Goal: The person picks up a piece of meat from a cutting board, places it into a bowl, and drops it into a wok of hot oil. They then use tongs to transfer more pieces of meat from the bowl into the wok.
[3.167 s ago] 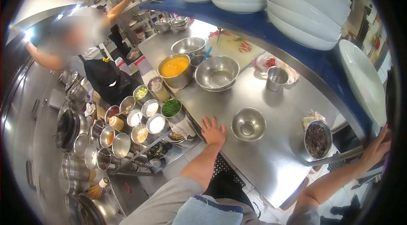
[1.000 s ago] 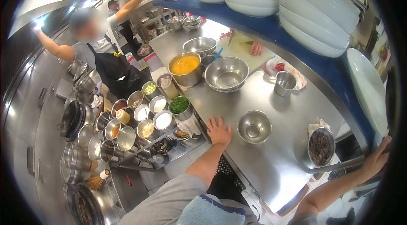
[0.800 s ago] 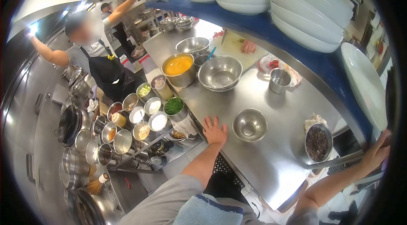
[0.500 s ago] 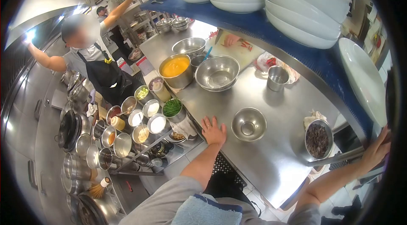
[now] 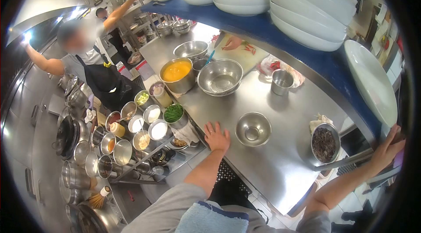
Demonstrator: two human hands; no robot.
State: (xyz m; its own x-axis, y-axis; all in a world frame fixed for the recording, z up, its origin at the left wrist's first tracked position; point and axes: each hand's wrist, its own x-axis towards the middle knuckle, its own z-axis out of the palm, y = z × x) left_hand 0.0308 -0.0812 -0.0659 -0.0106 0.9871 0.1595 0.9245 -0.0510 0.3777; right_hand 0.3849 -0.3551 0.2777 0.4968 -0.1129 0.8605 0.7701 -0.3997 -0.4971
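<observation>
My left hand [image 5: 217, 137] lies flat on the steel worktop [image 5: 210, 167] near its left edge, fingers spread, holding nothing. To its right is a small steel bowl [image 5: 253, 129] with nothing visible inside. My right hand [image 5: 387, 148] reaches to the far right, against the end of the blue-topped shelf [image 5: 315, 68], just below a white oval plate [image 5: 372, 81]. Its fingertips fade into the dark image border, so its grip is hidden. Left of that hand stands a steel container of dark, shredded-looking food [image 5: 325, 143].
Stacked white bowls [image 5: 307, 22] line the shelf. A pot of orange liquid [image 5: 176, 71] and nested steel bowls [image 5: 220, 77] stand at the back. Ingredient tins, one with chopped greens [image 5: 174, 113], crowd the left. A co-worker [image 5: 105, 73] stands there; another person's hand [image 5: 232, 43] is over a cutting board [image 5: 243, 53].
The view has shifted slightly, moving the scene a little to the left. Both my hands stay in their places; the other person's hand at the cutting board has moved a little.
</observation>
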